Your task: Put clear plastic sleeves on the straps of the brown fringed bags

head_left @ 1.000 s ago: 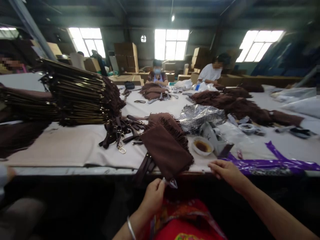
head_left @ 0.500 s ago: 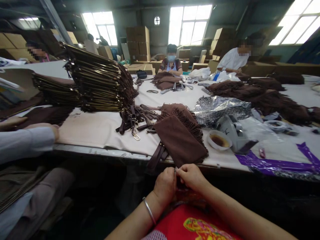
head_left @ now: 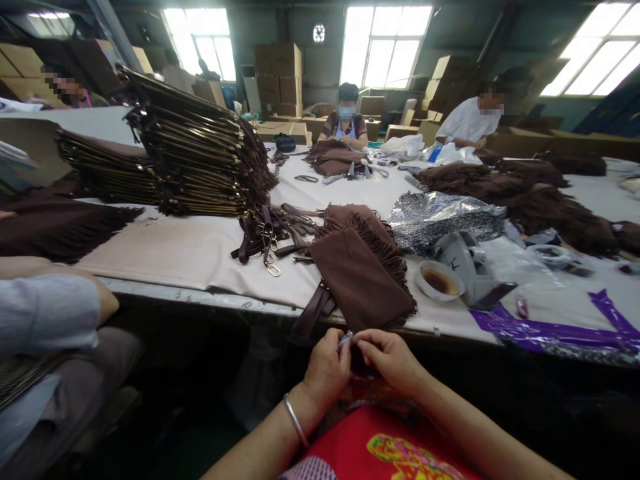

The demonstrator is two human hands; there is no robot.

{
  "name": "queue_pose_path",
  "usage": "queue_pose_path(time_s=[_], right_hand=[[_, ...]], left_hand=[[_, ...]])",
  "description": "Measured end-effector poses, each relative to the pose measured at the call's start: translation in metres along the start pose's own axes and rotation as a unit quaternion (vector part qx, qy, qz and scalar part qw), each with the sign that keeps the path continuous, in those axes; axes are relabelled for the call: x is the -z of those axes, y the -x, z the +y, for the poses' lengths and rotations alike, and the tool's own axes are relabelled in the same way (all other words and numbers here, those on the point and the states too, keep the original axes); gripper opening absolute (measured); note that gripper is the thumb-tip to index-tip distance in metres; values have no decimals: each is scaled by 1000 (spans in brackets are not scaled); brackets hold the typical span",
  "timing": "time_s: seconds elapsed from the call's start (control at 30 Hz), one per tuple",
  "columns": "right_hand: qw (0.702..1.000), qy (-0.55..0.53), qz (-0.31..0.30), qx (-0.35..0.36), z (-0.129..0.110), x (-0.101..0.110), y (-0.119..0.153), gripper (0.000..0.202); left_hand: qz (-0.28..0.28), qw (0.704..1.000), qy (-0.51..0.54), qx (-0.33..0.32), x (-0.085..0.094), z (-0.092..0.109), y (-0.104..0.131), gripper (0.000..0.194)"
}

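Just past the table's front edge, my left hand (head_left: pixel 327 363) is closed, pinching a small shiny grey piece (head_left: pixel 345 340) between thumb and fingers. Its exact kind is too small to tell. My right hand (head_left: pixel 393 358) is closed in a pinch right beside that piece; what its fingertips hold, if anything, is hidden. Directly ahead of both hands lies a brown fringed pouch (head_left: pixel 363 280), flat on the table, on top of another fringed one. A brown strap (head_left: pixel 314 310) hangs from its left side over the edge.
Dark straps with gold clasps (head_left: pixel 267 243) lie left of the pouch. A tall stack of zipped fringed pouches (head_left: pixel 200 153) stands further left. To the right are a bowl of brown liquid (head_left: pixel 440 280), a tape dispenser (head_left: pixel 463 267) and purple plastic (head_left: pixel 535 327). A co-worker's sleeve (head_left: pixel 50 310) is at left.
The grey piece now shows more between my left fingers, and my hands are slightly further apart. The co-worker's arm at left has drawn back from the table.
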State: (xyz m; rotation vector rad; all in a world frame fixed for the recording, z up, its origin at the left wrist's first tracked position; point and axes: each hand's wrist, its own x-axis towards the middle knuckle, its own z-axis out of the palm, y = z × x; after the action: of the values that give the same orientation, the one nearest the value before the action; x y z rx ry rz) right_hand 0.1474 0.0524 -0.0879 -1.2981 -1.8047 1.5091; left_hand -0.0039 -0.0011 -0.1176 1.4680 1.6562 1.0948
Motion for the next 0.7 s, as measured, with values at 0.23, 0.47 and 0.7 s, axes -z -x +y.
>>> queue_pose_path(time_s=[0.23, 0.47, 0.7], right_hand=[[999, 13, 29, 20, -2, -9, -12, 47], [996, 31, 76, 23, 9, -12, -13, 47], [996, 40, 77, 22, 11, -10, -12, 47]], left_hand=[[2, 999, -48, -16, -3, 2, 3, 17], [29, 998, -54, -16, -5, -1, 4, 21], [36, 995, -73, -52, -8, -7, 3, 45]])
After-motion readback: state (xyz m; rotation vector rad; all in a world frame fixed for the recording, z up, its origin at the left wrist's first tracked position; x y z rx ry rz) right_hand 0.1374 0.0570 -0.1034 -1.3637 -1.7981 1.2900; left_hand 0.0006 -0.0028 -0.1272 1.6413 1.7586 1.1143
